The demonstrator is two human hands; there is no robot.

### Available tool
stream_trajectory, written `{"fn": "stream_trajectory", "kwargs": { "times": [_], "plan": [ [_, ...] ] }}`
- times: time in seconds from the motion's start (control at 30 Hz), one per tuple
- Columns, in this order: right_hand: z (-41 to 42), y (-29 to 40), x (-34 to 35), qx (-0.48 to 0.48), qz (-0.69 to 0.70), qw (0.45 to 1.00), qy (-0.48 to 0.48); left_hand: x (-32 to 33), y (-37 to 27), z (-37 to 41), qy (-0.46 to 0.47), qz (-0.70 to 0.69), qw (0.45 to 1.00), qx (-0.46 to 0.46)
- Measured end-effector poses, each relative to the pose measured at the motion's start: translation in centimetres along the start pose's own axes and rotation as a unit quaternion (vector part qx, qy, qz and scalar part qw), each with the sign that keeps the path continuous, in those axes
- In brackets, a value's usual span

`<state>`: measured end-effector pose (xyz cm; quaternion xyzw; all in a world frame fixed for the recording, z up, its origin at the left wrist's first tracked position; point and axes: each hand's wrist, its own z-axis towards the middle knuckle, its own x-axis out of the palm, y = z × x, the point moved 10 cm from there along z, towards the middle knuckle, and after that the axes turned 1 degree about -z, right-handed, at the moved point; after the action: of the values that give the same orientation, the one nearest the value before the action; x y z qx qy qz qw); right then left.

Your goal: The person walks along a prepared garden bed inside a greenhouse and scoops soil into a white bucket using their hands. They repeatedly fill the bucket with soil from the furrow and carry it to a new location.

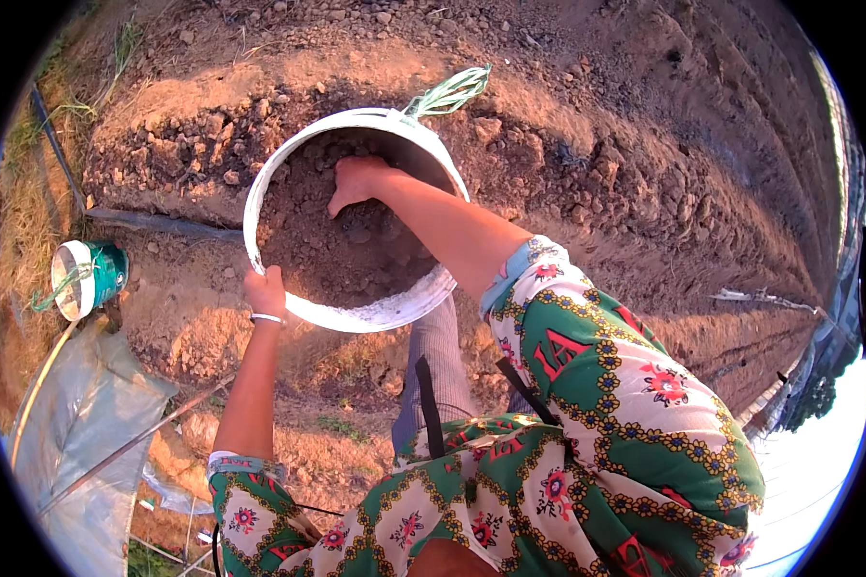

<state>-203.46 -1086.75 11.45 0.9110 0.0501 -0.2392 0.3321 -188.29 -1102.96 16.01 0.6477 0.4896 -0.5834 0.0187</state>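
Observation:
A large white plastic bucket (pixel 375 315) is in front of me, its mouth facing up toward the camera. Loose dark brown soil (pixel 310 223) lies inside it. My left hand (pixel 265 290), with a pale band at the wrist, grips the bucket's left rim. My right hand (pixel 357 182) reaches down inside, over the soil, with the thumb pointing out to the left. The fingers of that hand are mostly hidden, so I cannot tell whether they hold soil. A bundle of pale green plastic twine (pixel 451 92) is tied at the far rim.
Cloddy tilled soil ridges (pixel 548 166) stretch away to the right. A smaller green and white bucket (pixel 108 274) lies tipped at left. Near it are a plastic sheet (pixel 79 404), a yellow hose (pixel 40 393) and a thin pole (pixel 137 440). A dark pipe (pixel 162 222) runs along the ground.

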Motion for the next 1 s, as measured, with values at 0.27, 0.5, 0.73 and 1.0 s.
{"fn": "stream_trajectory", "kwargs": {
  "times": [0.27,0.5,0.73,1.0],
  "plan": [
    [-1.9,-3.1,2.6,0.022,0.323,0.946,-0.015,0.9,1.5,-0.1,0.008,-0.052,0.998,-0.023],
    [-9.1,1.8,-0.6,-0.128,0.723,0.678,0.036,-0.2,0.5,0.1,-0.015,-0.049,0.999,0.012],
    [-21.1,-7.7,-1.8,-0.124,0.873,0.470,0.028,-1.0,2.2,-0.1,0.005,-0.075,0.997,-0.015],
    [-41.3,-51.3,3.8,0.194,0.823,0.376,-0.379,1.1,2.5,1.1,0.044,-0.017,0.994,-0.101]
  ]
}}
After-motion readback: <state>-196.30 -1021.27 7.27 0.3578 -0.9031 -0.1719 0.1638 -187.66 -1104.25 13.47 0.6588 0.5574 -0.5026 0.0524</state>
